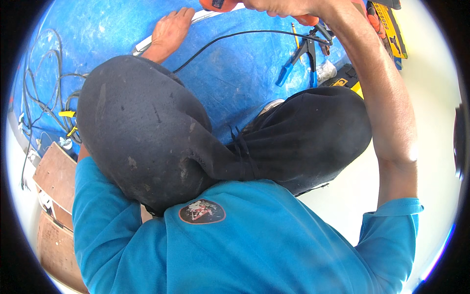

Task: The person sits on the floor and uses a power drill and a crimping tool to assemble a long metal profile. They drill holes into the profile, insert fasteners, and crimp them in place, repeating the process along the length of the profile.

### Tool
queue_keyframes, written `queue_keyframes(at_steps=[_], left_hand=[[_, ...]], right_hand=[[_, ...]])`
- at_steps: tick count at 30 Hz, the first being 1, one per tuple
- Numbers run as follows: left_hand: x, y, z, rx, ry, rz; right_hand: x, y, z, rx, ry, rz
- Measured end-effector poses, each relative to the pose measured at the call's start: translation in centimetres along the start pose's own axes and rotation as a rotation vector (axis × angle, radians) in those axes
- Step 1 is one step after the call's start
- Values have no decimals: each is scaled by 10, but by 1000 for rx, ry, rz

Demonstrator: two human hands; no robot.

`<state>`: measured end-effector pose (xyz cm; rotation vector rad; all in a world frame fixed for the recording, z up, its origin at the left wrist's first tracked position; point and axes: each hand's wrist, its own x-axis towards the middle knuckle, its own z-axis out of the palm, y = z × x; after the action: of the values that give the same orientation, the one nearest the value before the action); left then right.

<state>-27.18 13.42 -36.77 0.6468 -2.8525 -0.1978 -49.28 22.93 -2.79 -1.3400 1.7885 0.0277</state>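
Observation:
At the top edge, my right hand (281, 6) is closed round an orange power tool (219, 4), which is partly cut off by the picture's edge. Its exact kind cannot be made out. My left hand (172, 30) rests over a long pale strip (203, 15), fingers bent against it. The strip runs from beside my left knee up toward the orange tool. Both lie over a blue floor sheet (215, 63). A black cable (235, 34) arcs across the sheet below the strip.
Right of the cable are a blue-handled hand tool (306, 56), a yellow pencil (295, 35) and yellow-black cases (389, 27). Coiled black cables (56, 83) lie at the left, above brown wooden boxes (58, 174). My bent legs (147, 127) fill the middle.

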Motion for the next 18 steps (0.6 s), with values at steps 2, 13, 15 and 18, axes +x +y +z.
queue_keyframes(at_steps=[2, 13, 15, 18], left_hand=[[0, 0, 0, -8, 10, 11], [2, 1, -2, 19, -24, 2], [3, 1, -2, 23, -93, -38], [3, 1, -2, 12, -103, -41]], right_hand=[[0, -2, 0, 1, -27, 1], [3, 0, 12, -53, 86, 31], [3, 0, 11, -31, 46, 93], [3, -1, 7, -36, 24, 150]])
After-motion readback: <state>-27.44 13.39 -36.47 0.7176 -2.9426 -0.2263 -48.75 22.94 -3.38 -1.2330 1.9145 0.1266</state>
